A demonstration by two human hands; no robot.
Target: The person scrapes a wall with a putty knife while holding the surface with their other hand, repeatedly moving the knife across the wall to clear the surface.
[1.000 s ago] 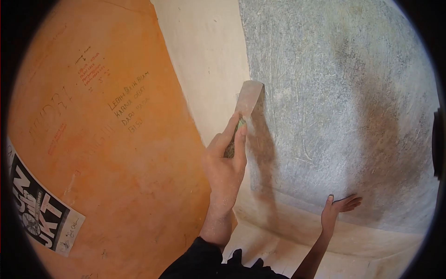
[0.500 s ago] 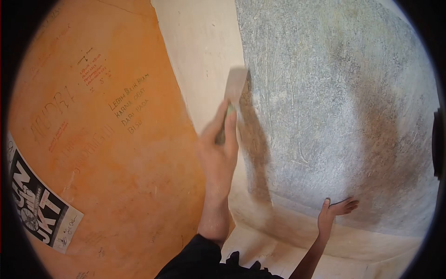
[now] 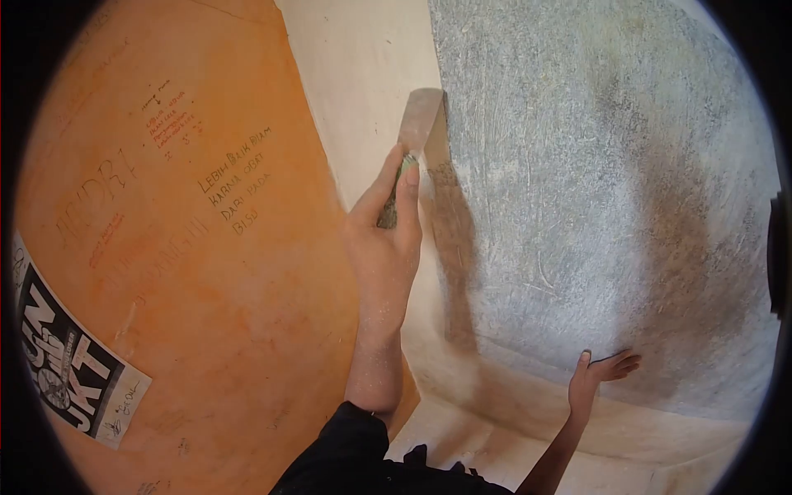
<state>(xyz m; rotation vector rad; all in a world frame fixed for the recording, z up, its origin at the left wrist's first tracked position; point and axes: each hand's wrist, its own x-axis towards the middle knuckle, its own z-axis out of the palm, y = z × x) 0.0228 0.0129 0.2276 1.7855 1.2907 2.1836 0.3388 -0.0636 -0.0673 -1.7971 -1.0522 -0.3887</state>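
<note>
In the middle of the head view, my left hand (image 3: 384, 256) grips the greenish handle of a putty knife (image 3: 422, 115). Its wide flat blade points up and lies over the cream strip (image 3: 363, 74), at the border with the rough grey wall surface (image 3: 536, 165). Whether the blade touches the wall is hard to tell. Lower right, my right hand (image 3: 601, 371) is spread with its thumb up and fingers to the right, against the lower part of the grey surface, holding nothing.
On the left is an orange wall (image 3: 247, 330) with handwriting and a black and white sticker (image 3: 74, 363). A pale ledge or lower band (image 3: 643, 445) runs beneath the grey surface. Dark shadows fall on the grey surface, and a dark object (image 3: 775, 256) stands at the right edge.
My left hand and the putty knife have moved up a little along the border. My right hand has stayed in nearly the same place. The view has shifted slightly.
</note>
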